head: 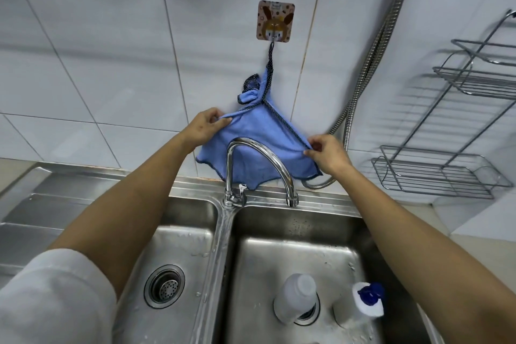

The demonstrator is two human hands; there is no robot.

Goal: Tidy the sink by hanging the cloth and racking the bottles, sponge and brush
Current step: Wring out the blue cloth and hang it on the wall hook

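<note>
**Blue cloth on the hook, both hands at its edges**

Head camera: a blue cloth (259, 148) hangs by its dotted loop from a cartoon hook (276, 22) stuck to the white tiled wall, at 12 o'clock above the tap (251, 165). The left hand (203, 127) pinches the cloth's upper left edge between thumb and fingers; the right hand (328, 155) pinches the right edge the same way, so the fabric is spread between them behind the tap's arch. Below lies a steel double sink (226, 232). In its right basin, at 5 o'clock from the tap, a white bottle (297, 297) stands over the drain, and a blue-capped bottle (365, 300) stands just beside it on the right. The left basin shows only its strainer (164, 286). A wire rack (446, 173) is fixed to the wall at 3 o'clock, near a metal hose (371, 64). Sponge and brush are out of sight.
</note>
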